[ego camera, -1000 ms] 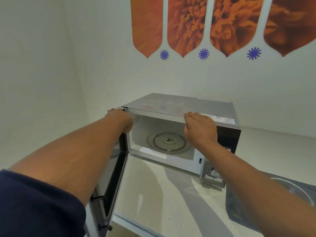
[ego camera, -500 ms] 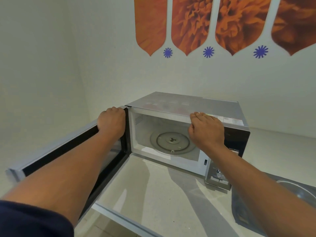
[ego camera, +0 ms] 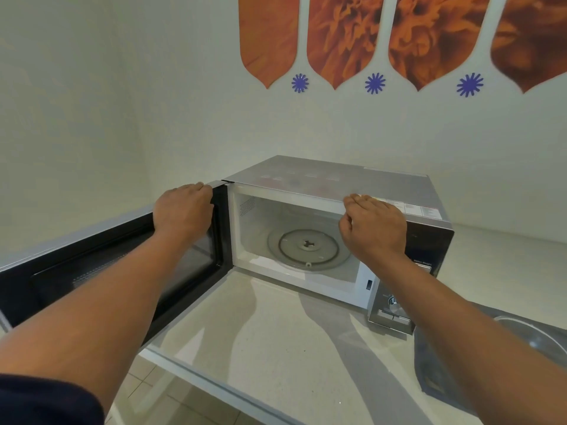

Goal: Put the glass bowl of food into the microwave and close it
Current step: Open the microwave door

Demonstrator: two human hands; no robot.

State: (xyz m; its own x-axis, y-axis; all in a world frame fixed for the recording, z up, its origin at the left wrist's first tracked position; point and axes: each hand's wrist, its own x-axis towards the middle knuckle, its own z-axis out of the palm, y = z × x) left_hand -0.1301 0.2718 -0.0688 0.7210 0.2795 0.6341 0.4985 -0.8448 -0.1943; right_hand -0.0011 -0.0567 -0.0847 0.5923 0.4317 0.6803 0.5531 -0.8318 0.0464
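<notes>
A silver microwave (ego camera: 352, 176) stands on the white counter against the wall. Its door (ego camera: 101, 271) is swung wide open to the left. My left hand (ego camera: 182, 211) grips the door's top edge near the hinge. My right hand (ego camera: 372, 227) rests on the front top edge of the microwave, fingers curled on the rim. Inside, the glass turntable (ego camera: 306, 250) carries nothing. The glass bowl (ego camera: 534, 335) shows only as a rim at the right edge, partly behind my right forearm; its contents are hidden.
The bowl sits on a grey mat (ego camera: 435, 372) at the right of the counter (ego camera: 276, 348). The control panel with a dial (ego camera: 394, 303) is at the microwave's right front. The counter's front edge (ego camera: 214, 384) runs diagonally below; a side wall closes the left.
The door has swung from half open to fully open to the left, my left hand moving with its top edge. My right hand has stayed on the microwave's top front edge.
</notes>
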